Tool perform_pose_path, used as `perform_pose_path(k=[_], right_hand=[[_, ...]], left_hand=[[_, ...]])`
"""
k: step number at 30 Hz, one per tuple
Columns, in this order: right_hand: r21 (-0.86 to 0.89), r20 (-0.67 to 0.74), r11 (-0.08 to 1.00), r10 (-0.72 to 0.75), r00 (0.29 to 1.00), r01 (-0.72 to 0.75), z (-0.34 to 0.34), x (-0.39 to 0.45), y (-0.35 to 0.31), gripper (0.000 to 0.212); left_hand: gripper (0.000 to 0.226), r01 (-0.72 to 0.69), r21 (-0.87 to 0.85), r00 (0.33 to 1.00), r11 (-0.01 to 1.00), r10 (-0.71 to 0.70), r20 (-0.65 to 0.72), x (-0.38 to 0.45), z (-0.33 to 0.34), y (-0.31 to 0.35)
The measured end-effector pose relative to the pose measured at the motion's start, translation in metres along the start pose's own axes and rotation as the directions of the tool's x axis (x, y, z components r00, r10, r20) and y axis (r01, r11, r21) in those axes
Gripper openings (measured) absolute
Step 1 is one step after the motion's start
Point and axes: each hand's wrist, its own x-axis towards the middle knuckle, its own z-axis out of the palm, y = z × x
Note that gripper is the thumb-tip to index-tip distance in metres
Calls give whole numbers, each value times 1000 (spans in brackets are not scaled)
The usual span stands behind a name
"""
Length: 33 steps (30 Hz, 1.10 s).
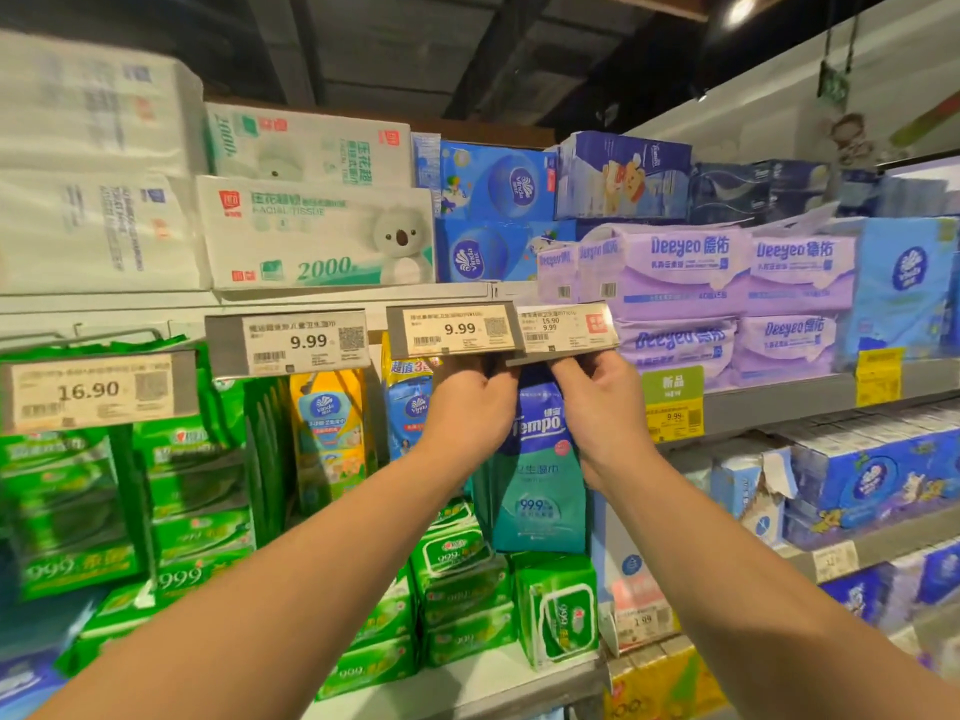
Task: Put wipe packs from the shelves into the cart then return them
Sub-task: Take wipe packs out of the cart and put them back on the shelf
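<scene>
I have both arms reaching up to the hanging rack under the upper shelf (363, 296). My left hand (470, 407) and my right hand (602, 407) are raised on either side of the top of a blue and teal wipe pack (537, 480), which hangs upright below the price tags. The fingers of both hands curl in behind the tags, so they seem to pinch the pack's top edge, though the tags hide the actual contact.

Just above the left hand sits a price tag marked 9.99 (452, 332); just above the right hand sits a second tag with a red square (569, 327). Both tags stand at the front edge of the upper shelf.

Left of the held pack hangs a yellow and blue pack (330, 439), and further left hang green packs (192, 491). Below the held pack, stacked green and white packs (457, 579) rest on the lower shelf near its front edge. To the right, purple tissue bundles (727, 283) fill the neighbouring shelf.
</scene>
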Motion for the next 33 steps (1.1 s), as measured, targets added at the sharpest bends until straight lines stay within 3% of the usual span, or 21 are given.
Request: perform_pose_path(k=[3,6,10,14,18,21,23,25,28,30,32,33], right_hand=[[47,-29,997,-59,998,60,-5,0,4,11],[138,-31,986,-91,995,95,-10,7,3,23],[62,-14,998,-32,999,33,-5,19,12,27],[48,-6,998,43,999,-42,7,29,19,22],[-81,-80,997,-2,997,-4,16,42,27,17],[-253,-111,967,-70,991,40,18,49,35,3],[-371,-84,926,-108,991,69,16,47,37,10],[-467,-60,878,-152,987,107,12,37,30,19],[-576,45,802,-161,986,157,0,12,16,12],[-557,70,797,-234,970,233,-17,-15,16,7],[-511,57,803,-323,945,305,-53,-52,16,32],[-489,86,809,-327,941,326,-77,-71,17,43]], left_hand=[[41,-36,41,999,999,35,18,-1,6,5],[39,-64,89,998,994,63,18,0,9,10],[35,29,237,991,971,-59,123,10,9,2],[45,33,245,998,969,-46,44,21,15,-5],[56,-122,394,988,911,151,-44,17,29,-23],[38,-309,413,927,857,368,-70,9,34,-43],[43,-404,416,880,815,470,-64,0,32,-52],[50,-440,456,844,774,529,-84,-14,32,-64],[52,-430,505,830,748,548,-105,-46,34,-75],[43,-521,484,794,703,607,-26,-70,41,-81],[23,-641,340,751,688,654,92,-97,59,-91],[28,-639,238,769,731,619,160,-112,72,-94]])
